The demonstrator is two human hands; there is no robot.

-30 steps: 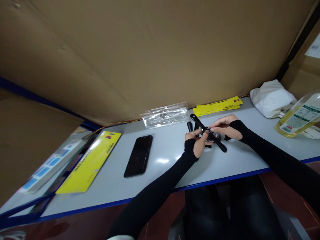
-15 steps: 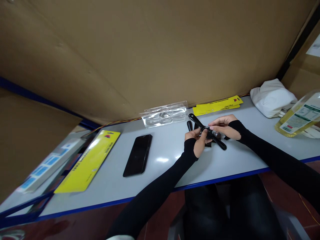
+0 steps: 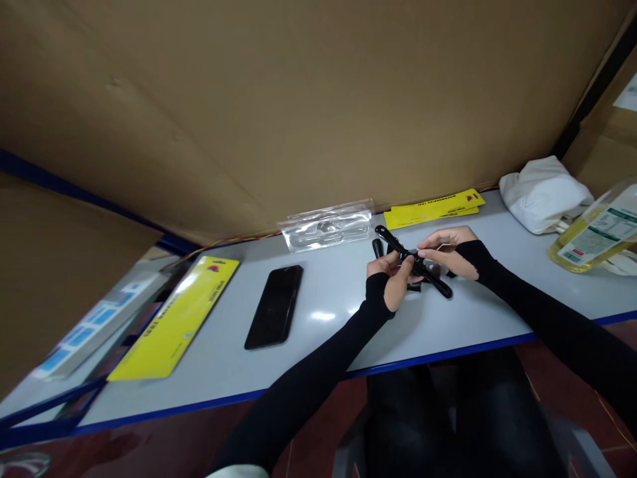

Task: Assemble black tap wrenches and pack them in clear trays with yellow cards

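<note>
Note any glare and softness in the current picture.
Head view: bright glare on the grey tabletop, reflections on clear plastic packaging; at left, soft print on the yellow card; fine detail unclear on the black tool in the left hand.

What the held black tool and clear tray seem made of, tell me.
Black tool: glossy, perhaps painted metal, from the bright highlights along it; hard plastic is possible.
Clear tray: probably thin, shiny moulded plastic, since it looks see-through with shaped hollows.

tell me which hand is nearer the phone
Left: the left hand is right of the phone, gripping the black tool; the right hand is farther right, by the tool's middle.
</note>
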